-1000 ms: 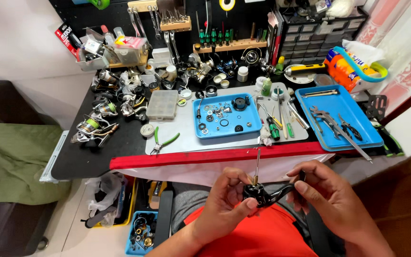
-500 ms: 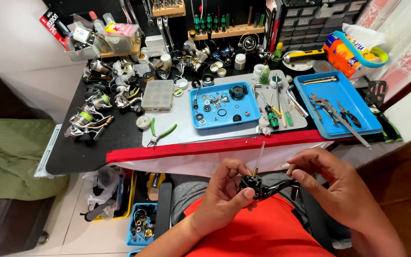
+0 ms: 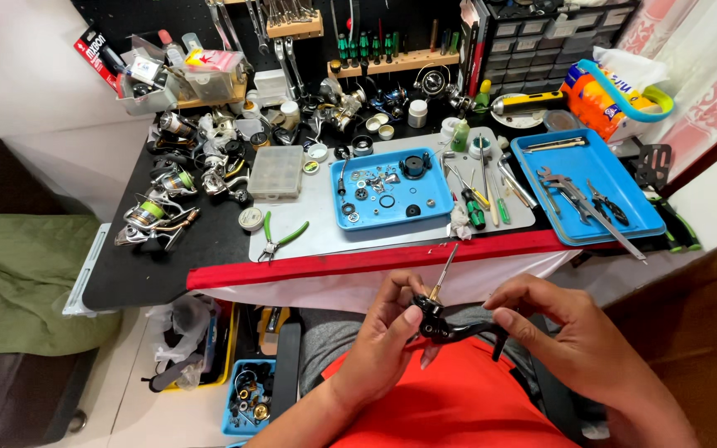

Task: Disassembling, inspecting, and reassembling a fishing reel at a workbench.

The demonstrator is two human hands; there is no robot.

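While my two hands, left hand (image 3: 387,332) and right hand (image 3: 570,332), clamp one black reel body (image 3: 450,325) over my lap, two blue trays (image 3: 392,189) sit at twelve o'clock on the desk (image 3: 209,249).

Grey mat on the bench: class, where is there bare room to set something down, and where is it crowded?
Bare grey mat lies between the green-handled pliers and the small blue tray. The screwdrivers crowd its right side, and the reels crowd the black top at left.
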